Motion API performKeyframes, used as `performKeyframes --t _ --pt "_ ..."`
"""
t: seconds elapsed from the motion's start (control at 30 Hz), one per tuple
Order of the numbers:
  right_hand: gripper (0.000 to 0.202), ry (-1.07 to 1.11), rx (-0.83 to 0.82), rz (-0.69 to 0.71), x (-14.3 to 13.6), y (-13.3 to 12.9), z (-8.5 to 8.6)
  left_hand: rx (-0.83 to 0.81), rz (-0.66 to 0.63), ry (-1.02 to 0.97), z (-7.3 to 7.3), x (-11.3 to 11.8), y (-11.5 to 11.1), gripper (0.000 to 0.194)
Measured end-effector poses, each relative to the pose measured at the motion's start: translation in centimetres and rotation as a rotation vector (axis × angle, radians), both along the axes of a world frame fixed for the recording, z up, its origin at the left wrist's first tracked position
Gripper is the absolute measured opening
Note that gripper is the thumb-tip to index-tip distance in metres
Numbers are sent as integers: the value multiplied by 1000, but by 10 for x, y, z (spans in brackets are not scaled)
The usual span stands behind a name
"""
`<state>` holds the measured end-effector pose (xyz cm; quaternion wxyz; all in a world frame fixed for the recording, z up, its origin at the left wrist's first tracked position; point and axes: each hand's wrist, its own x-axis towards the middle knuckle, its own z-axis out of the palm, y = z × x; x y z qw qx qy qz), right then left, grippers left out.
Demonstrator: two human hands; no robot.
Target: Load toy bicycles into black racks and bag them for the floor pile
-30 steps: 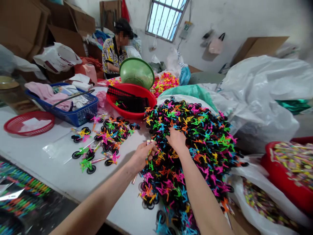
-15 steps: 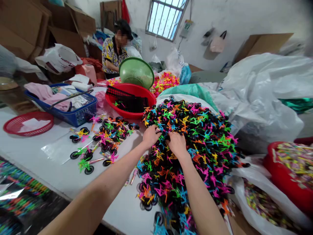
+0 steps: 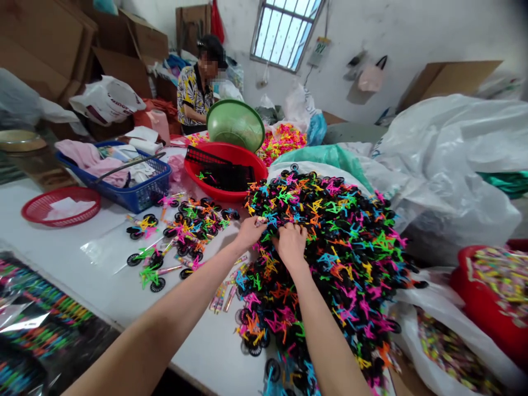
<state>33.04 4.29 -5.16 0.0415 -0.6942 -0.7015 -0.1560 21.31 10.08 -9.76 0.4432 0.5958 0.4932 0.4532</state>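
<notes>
A big heap of small plastic toy bicycles [image 3: 330,258], bright frames with black wheels, spreads over the right part of the table. At its left edge my left hand [image 3: 248,233] is closed on a small printed tube [image 3: 260,221], whose end shows at the fingertips. Close beside it, my right hand [image 3: 291,242] rests on the heap with curled fingers; what they grip is hidden beneath them. More printed tubes [image 3: 223,297] lie on the table below my left wrist. To the left is a smaller group of toy bicycles with tubes attached [image 3: 190,228].
Behind the heap stand a red basin [image 3: 206,190] and a tilted green colander [image 3: 235,124]. A blue basket [image 3: 140,192] and a red tray [image 3: 61,220] sit left. White sacks [image 3: 454,148] crowd the right. A co-worker [image 3: 193,93] is at the back.
My hands have shifted slightly down and left over the heap's edge, still close together. The view has turned a little left, showing more of the packed bags at lower left.
</notes>
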Motion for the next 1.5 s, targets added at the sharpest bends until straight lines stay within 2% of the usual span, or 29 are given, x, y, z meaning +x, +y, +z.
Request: performKeyframes --t 0.1,0.2,0.33,0.4,0.47,0.57,0.67,0.77,0.87,0.93,1.03,1.1,1.2,1.3,1.37,1.43,1.5 --pt "11 56 70 14 6 -4 1 -3 -19 -47 8 -6 -4 23" --pt "9 95 180 63 11 -16 13 45 -22 -67 23 -19 -17 24" --pt "7 94 133 364 -1 -33 34 248 -127 31 35 -47 -46 22" --pt "9 224 97 464 -11 -41 36 239 -153 37 35 -61 -61 17" --pt "17 535 82 416 -21 -51 29 68 -119 -119 29 -71 -77 23" --pt "43 1055 -79 223 -35 -67 3 -214 -40 -500 13 -77 -99 29" --pt "39 1312 -275 146 -50 -78 -26 -334 -5 -680 -3 -75 -116 32" --pt "30 1384 -281 163 -58 -84 -32 -343 12 -619 -9 -79 -128 33" --pt "28 1358 -108 104 -58 -89 -17 -256 2 -373 -3 -96 -139 35" --pt "28 1373 -37 80 -58 -94 -8 -187 -60 -193 3 -110 -147 33" --pt "26 1435 -179 163 -67 -101 -13 -141 -169 -69 7 -122 -158 30" --pt "26 1510 -274 177 -74 -105 -23 -157 -187 -59 6 -125 -163 30" --pt "26 1603 -318 133 -77 -110 -33 -214 -253 -127 2 -130 -168 29" --pt "25 1606 -499 196 -72 -114 -30 -307 -384 -231 1 -134 -170 29" --pt "27 1644 -630 217 -68 -117 -28 -376 -423 -290 1 -136 -172 30" --pt "30 1708 -696 200 -67 -121 -28 -433 -425 -336 -1 -136 -176 30" --pt "31 1753 -698 184 -70 -126 -33 -470 -365 -352 -4 -134 -181 30"
